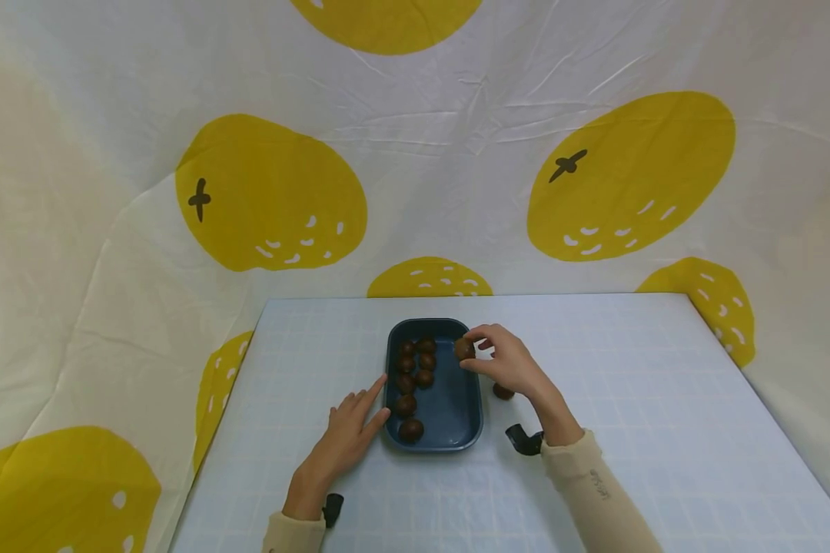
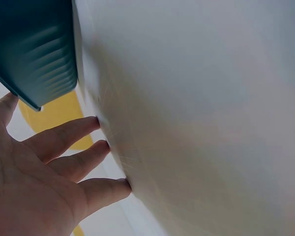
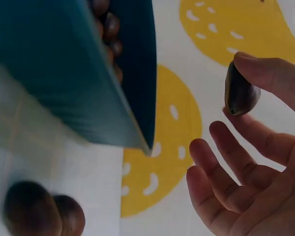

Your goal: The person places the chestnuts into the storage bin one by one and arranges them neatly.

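Note:
My right hand [image 1: 508, 359] pinches a chestnut [image 3: 241, 91] between thumb and index finger, over the right rim of the dark blue tray [image 1: 449, 442]. The other fingers of that hand are spread and loosely bent in the right wrist view. Inside the tray, several brown chestnuts [image 1: 406, 405] form a column along the left wall, with a shorter column beside its far part. My left hand [image 1: 346, 434] lies at the tray's left side, its index fingertip at the rim. In the left wrist view, its other fingertips [image 2: 122, 184] rest on the tabletop.
Two loose chestnuts [image 3: 32, 209] lie on the table to the right of the tray; the right hand partly covers that spot in the head view. A pale checked cloth [image 1: 629, 430] covers the table. Behind hangs a white curtain [image 1: 449, 192] with yellow fruit prints.

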`<state>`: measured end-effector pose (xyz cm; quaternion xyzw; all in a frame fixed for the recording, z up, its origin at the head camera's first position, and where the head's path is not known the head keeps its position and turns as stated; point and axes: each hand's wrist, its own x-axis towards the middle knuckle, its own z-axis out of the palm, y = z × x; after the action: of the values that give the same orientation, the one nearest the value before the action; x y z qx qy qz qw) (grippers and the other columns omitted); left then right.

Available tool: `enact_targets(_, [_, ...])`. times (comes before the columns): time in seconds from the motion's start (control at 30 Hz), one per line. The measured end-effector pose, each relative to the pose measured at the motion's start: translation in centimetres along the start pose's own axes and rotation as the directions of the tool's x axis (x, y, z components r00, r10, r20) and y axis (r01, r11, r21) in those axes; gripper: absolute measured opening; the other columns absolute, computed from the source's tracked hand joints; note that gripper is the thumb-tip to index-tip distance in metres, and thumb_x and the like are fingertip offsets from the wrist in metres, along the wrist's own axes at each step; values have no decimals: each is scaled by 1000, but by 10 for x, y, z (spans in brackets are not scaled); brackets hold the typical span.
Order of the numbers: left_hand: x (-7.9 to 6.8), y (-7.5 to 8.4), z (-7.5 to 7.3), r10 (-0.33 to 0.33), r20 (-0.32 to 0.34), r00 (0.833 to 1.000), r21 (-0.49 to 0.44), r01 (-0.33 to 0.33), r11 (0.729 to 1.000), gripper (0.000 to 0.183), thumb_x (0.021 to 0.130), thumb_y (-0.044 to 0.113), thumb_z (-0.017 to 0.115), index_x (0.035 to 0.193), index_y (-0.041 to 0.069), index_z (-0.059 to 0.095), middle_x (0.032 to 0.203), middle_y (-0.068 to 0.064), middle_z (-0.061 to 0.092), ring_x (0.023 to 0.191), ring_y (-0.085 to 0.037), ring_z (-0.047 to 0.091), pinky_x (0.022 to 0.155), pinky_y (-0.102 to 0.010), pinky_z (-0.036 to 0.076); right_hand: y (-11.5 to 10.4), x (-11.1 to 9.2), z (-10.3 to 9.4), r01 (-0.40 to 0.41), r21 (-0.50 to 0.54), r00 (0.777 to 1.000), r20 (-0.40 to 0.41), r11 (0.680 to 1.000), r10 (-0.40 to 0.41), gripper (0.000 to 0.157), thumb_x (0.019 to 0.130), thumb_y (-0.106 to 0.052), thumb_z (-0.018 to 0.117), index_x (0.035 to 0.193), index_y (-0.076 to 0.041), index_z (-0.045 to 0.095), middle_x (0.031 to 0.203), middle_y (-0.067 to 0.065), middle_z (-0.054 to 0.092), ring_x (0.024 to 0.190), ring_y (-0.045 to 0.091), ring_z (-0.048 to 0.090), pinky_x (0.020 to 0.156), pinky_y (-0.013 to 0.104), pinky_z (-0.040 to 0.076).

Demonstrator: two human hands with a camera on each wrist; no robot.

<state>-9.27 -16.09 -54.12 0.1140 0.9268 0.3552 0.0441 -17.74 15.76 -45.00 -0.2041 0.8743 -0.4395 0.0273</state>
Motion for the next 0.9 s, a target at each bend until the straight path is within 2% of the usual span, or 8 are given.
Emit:
enact_targets(0.2, [0, 0, 0, 5, -7, 1000, -5, -5, 1000, 60, 104, 54, 43, 159, 40, 24, 153, -19, 40, 142, -49, 28, 104, -78, 9, -11, 14, 15, 17, 25, 1000, 22, 1000, -17, 42, 86, -21, 82, 123, -8, 66, 118, 8, 62, 108, 36, 59, 88, 49, 50])
enact_targets(0.47, [0, 2, -2, -8, 4, 1000, -1, 8, 1000, 60, 104, 55, 43, 159, 42, 24, 154, -18, 40, 142, -48, 27, 105, -77, 8, -13, 30, 38, 65, 81, 995, 73, 995, -71, 43, 87, -20, 81, 124, -6, 64, 121, 11, 60, 112, 39, 58, 93, 55, 49])
enact_targets(0.7, [0, 2, -2, -10, 8, 1000, 6, 10, 1000, 60, 104, 56, 41, 159, 41, 24, 154, -19, 40, 142, -49, 27, 105, -78, 8, -11, 45, 55, 126, 68, 989, 73, 990, -131, 40, 86, -20, 82, 120, -6, 67, 115, 8, 63, 105, 30, 60, 92, 53, 49])
enact_targets(0.8, [0, 2, -2, -10, 11, 1000, 7, 10, 1000, 60, 104, 56, 41, 159, 40, 24, 154, -18, 40, 142, -49, 27, 105, -78, 8, -8, 50, 60, 168, 30, 978, 120, 985, -171, 37, 86, -20, 82, 117, -6, 69, 110, 5, 65, 101, 28, 60, 90, 50, 49])
enact_targets(0.9, [0, 2, -2, -14, 12, 1000, 8, 14, 1000, 60, 104, 56, 41, 159, 40, 24, 154, -18, 40, 142, -48, 27, 105, -78, 9, -4, 53, 62, 200, -5, 957, 214, 980, -194, 35, 84, -19, 82, 116, -8, 71, 106, 3, 66, 98, 28, 58, 87, 46, 49])
